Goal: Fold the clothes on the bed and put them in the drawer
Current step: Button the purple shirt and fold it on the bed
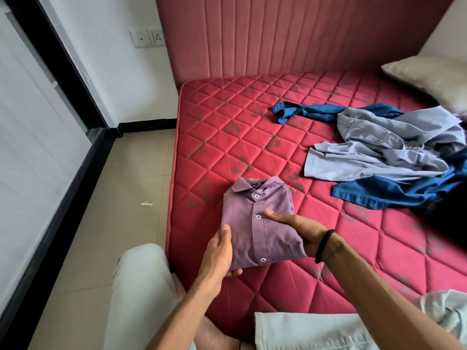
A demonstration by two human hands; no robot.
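Note:
A folded purple shirt with white buttons is near the left edge of the red quilted mattress, collar pointing away from me. My left hand grips its lower left corner, thumb on top and fingers underneath. My right hand holds its right side, thumb lying across the front near the button placket. Further right lies an unfolded heap: a light blue shirt on top of a dark blue garment.
A beige pillow sits at the far right by the pink padded headboard. Tiled floor runs along the bed's left side beside a dark-framed window wall. My knees in pale trousers are at the bed's near corner.

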